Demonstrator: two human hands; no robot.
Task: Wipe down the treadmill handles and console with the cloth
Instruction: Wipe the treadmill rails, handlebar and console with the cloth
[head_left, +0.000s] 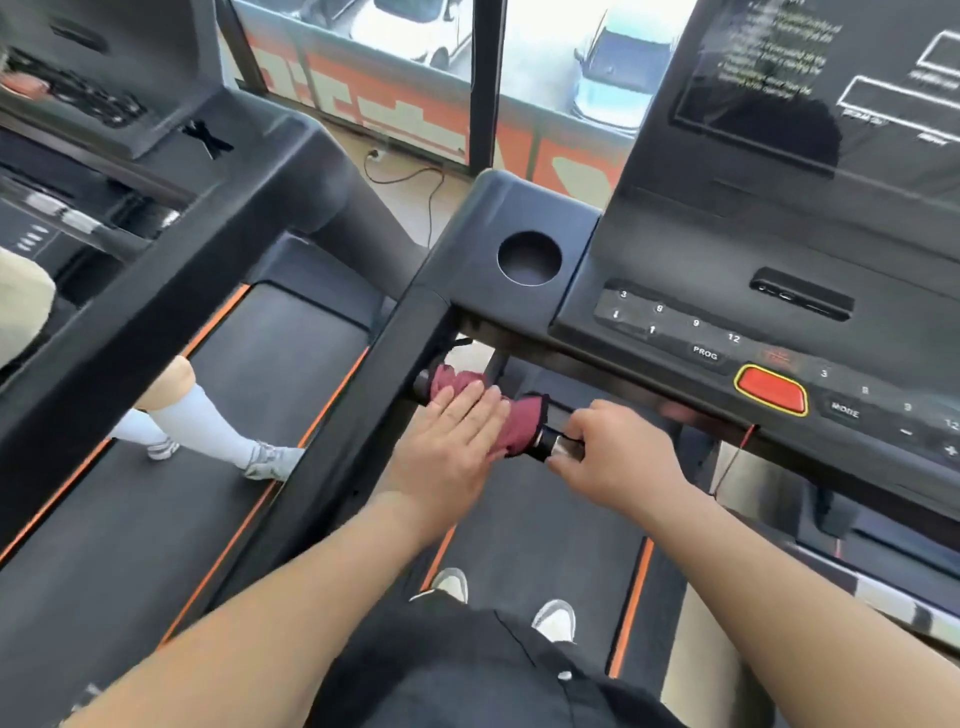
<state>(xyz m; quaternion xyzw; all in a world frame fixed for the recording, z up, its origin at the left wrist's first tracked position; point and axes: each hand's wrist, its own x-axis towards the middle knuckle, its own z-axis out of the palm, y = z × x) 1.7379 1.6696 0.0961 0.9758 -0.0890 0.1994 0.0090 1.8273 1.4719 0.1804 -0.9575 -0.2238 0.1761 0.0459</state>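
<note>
A dark red cloth (522, 426) is draped over the black front handle bar (548, 444) under the treadmill console (675, 280). My left hand (449, 441) lies flat on the cloth with straight fingers, pressing it onto the bar. Just to the right, my right hand (615, 452) curls its fingers round the same bar at its metal sensor section. The console carries a dark screen (831, 78), number buttons and a red stop button (771, 389).
A round cup holder (529, 258) sits at the console's left corner. The left side rail (358, 415) runs down toward me. On the neighbouring treadmill (156, 467) at the left a person's legs stand. My shoes (556, 618) stand on the belt below.
</note>
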